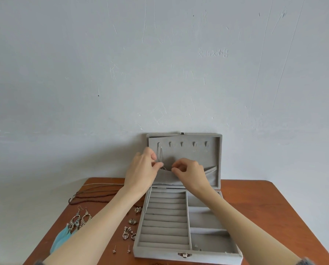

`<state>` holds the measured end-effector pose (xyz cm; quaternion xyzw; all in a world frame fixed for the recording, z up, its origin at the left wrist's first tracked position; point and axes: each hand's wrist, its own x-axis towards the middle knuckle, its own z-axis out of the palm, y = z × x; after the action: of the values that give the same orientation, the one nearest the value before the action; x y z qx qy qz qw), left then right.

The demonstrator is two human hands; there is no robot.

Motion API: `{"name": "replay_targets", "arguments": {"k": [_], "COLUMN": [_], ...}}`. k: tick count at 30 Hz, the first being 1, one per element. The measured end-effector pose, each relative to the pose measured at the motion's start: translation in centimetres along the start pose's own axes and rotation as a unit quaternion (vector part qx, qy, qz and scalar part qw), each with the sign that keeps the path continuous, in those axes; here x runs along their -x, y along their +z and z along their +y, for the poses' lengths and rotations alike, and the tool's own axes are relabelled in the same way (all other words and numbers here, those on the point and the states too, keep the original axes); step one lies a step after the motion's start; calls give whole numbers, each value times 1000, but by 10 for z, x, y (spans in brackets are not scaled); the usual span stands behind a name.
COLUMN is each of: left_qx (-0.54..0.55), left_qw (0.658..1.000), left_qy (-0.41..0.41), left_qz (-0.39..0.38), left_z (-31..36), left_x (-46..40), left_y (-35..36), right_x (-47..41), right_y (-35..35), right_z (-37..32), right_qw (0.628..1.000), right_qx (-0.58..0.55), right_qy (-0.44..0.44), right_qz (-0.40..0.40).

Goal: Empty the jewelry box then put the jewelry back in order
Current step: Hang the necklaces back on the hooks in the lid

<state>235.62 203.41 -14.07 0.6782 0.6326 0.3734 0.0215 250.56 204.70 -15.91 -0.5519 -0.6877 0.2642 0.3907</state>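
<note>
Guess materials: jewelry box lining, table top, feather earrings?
Jewelry box: grey velvet-like flocked fabric, matte with no glare; metal clasp, dull silver sheen. Table: reddish-brown wood or wood veneer, smooth satin finish. Feather earrings: teal feathers, soft edges, below silver-toned metal hoops.

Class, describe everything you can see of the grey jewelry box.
The jewelry box looks felt-covered, stands open on the wooden table, lid upright near the wall. The lid holds five hooks and a pocket; a thin chain hangs from the leftmost. Both hands work at the pocket. The base has ring rolls, compartments and a metal clasp.
</note>
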Motion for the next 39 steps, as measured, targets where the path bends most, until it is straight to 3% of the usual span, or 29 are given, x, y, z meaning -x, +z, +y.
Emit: {"name": "replay_targets", "arguments": {"k": [8, 19, 25, 32, 39], "left_qx": [-71, -122, -48, -51, -113], "left_qw": [991, 980, 990, 985, 976], "left_qy": [104, 144, 125, 146, 155], "left_qz": [-54, -68, -52, -81, -103], "left_z": [-9, -16, -17, -20, -63], "left_x": [3, 3, -1, 5, 17], "left_y": [0, 4, 1, -18, -50], "right_x": [7, 4, 2, 2, 11], "right_y": [4, 13, 11, 8, 30], "right_z": [0, 6, 3, -7, -40], "right_qw": [996, 984, 989, 941, 947], "right_qx": [28, 122, 116, 301, 235], "right_qy": [-84, -96, -88, -153, -221], "right_qz": [-28, -87, -18, 37, 9]}}
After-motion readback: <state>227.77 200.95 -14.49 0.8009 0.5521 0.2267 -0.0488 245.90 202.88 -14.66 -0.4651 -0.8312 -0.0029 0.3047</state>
